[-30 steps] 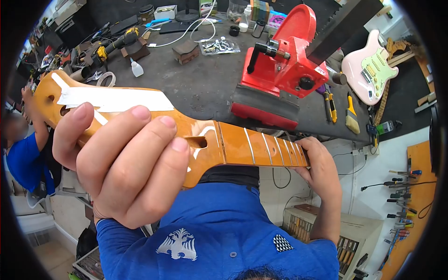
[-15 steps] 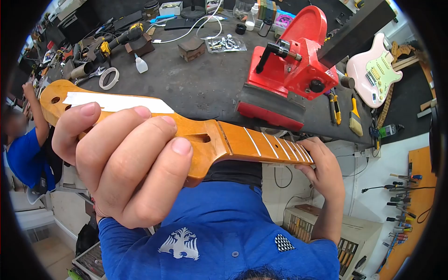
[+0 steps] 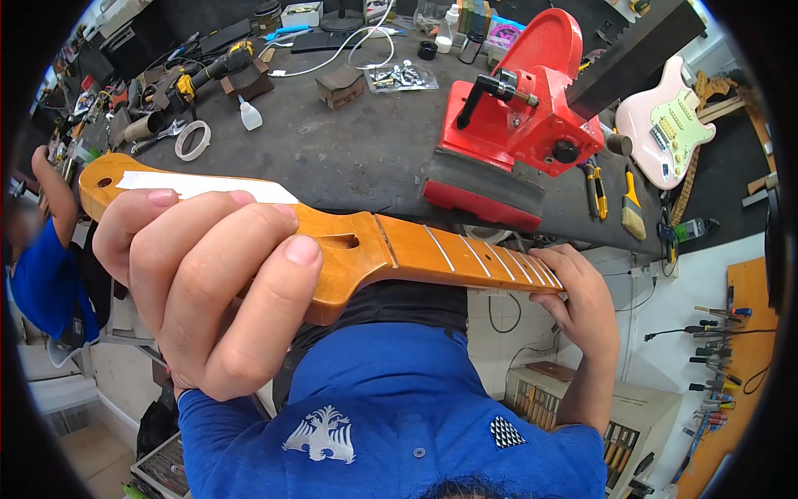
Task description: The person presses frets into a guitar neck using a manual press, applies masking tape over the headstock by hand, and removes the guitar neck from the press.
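Note:
A guitar neck (image 3: 349, 274) of amber-coloured lacquered wood is held crosswise in front of my blue shirt. White tape (image 3: 216, 185) covers part of the headstock's face. My left hand (image 3: 208, 283) wraps its fingers over the near edge of the headstock; the thumb is hidden. At the far end, my right hand (image 3: 578, 295) grips the heel end of the fretboard (image 3: 465, 254), fingers on top and thumb along the near edge. White lines cross the fretboard. A slot shows in the wood between the tape and the fretboard.
A red bench vise (image 3: 532, 125) stands on the dark workbench (image 3: 332, 154). Around it lie a brush (image 3: 632, 208), pliers (image 3: 596, 191), a tape roll (image 3: 193, 140) and a small bottle (image 3: 249, 115). A pink guitar body (image 3: 665, 125) is at right; another person (image 3: 46, 258) is at left.
The headstock end has shifted slightly left and down with my left hand. Both hands keep their grip. The other person's arm at the left has moved a little.

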The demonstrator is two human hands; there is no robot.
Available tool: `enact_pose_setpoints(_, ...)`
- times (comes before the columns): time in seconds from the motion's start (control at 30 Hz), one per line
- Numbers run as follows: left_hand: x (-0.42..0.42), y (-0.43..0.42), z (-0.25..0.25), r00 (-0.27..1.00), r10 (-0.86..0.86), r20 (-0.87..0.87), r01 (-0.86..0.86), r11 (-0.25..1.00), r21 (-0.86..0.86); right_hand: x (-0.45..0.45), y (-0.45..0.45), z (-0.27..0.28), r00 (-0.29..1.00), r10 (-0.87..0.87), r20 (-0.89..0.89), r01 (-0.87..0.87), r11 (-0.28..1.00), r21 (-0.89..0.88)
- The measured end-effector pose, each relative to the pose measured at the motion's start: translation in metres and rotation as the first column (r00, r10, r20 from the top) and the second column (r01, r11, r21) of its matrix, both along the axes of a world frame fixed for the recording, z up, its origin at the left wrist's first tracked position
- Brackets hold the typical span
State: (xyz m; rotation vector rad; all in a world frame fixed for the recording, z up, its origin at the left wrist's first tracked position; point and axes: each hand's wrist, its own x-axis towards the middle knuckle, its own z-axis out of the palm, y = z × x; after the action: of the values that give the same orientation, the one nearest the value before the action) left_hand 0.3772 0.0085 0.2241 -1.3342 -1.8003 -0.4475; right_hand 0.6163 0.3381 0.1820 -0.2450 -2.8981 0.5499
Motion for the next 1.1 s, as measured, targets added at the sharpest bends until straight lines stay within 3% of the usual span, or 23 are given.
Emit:
enact_pose_setpoints(0.53,-0.007,-0.005,0.000,0.998,-0.060,0.019,0.060,0.998,-0.011,0.001,0.000,0.005,1.000,0.008,0.001,-0.008,1.000,0.024)
enact_pose_setpoints(0.8,-0.016,0.023,-0.019,0.911,-0.028,-0.411,0.144,0.956,0.254,-0.003,0.005,-0.003,0.999,-0.020,0.030,0.022,0.998,-0.051)
enact_pose_setpoints(0.93,-0.018,0.040,-0.023,0.848,0.071,-0.524,0.147,0.920,0.363,-0.002,0.008,-0.007,0.999,-0.036,0.027,0.037,0.998,-0.059)
enact_pose_setpoints(1.1,-0.016,0.034,-0.018,0.771,0.093,-0.630,0.148,0.936,0.319,-0.003,0.011,-0.011,0.998,-0.046,0.033,0.048,0.996,-0.078)
